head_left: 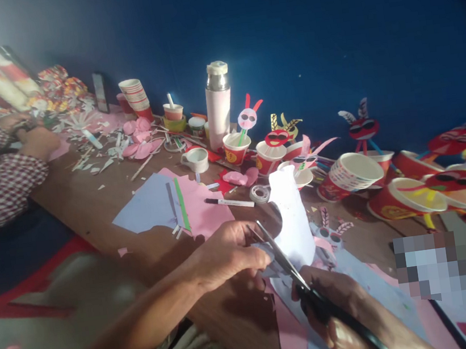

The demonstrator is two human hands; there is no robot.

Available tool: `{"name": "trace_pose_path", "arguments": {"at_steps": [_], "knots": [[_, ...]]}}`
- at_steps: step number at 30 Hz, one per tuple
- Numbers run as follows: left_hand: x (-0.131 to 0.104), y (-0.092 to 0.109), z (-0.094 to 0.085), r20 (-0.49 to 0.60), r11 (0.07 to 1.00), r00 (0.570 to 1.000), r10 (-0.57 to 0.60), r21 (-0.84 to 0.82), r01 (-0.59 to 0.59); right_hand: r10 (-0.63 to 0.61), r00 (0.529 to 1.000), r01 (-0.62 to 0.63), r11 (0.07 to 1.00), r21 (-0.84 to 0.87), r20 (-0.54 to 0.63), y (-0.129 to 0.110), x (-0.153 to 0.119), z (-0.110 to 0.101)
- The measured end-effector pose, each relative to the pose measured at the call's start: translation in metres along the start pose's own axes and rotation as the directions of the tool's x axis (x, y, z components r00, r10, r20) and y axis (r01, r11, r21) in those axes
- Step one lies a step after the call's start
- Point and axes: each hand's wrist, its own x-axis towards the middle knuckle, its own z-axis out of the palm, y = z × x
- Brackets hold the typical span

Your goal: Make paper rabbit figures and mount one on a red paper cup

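Observation:
My right hand (348,299) is closed around the black handles of a pair of scissors (285,259), whose metal blades point up and left. Pinched in the fingers of my left hand (226,255) is a small piece of bluish paper (272,258), close against the blades. Whether the blades touch that paper I cannot tell. Just behind the scissors is a brightly lit white paper shape (294,218). Under my right hand lie pink paper (290,327) and pale blue paper (360,272). A cut-out face with leaf-shaped ears (330,236) is beside them.
Along the blue wall stand a pink flask (219,110), stacked paper cups (351,173) and cups holding paper faces on straws (236,148). A marker (230,202), a tape roll (260,194) and a white mug (195,160) lie nearer. Another person's checked sleeves (11,189) are at left.

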Motion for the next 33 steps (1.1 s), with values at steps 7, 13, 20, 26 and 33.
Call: {"name": "trace_pose_path", "arguments": {"at_steps": [7, 13, 20, 26, 33], "knots": [[-0.0005, 0.0017, 0.0003, 0.014, 1.0, 1.0, -0.008, 0.007, 0.008, 0.015, 1.0, -0.015, 0.998, 0.056, -0.006, 0.0047, -0.0009, 0.0008], [-0.0005, 0.0028, -0.001, 0.048, 1.0, 0.999, -0.003, -0.009, 0.003, 0.034, 0.999, -0.032, 0.997, 0.068, -0.027, 0.004, 0.0008, 0.0028], [-0.0002, 0.0023, -0.0016, 0.062, 1.0, 0.998, 0.006, -0.019, -0.005, 0.081, 0.997, -0.08, 0.993, 0.084, -0.003, 0.004, 0.0006, 0.0017], [-0.0006, 0.003, -0.002, 0.063, 1.0, 0.998, -0.004, -0.015, 0.005, 0.086, 0.996, -0.088, 0.994, 0.063, 0.022, 0.0027, 0.0001, 0.0007], [-0.0002, 0.0015, -0.0045, 0.054, 1.0, 0.998, -0.025, -0.007, 0.026, 0.084, 0.996, -0.084, 0.996, 0.023, 0.019, 0.0016, -0.0001, -0.0005]]}}
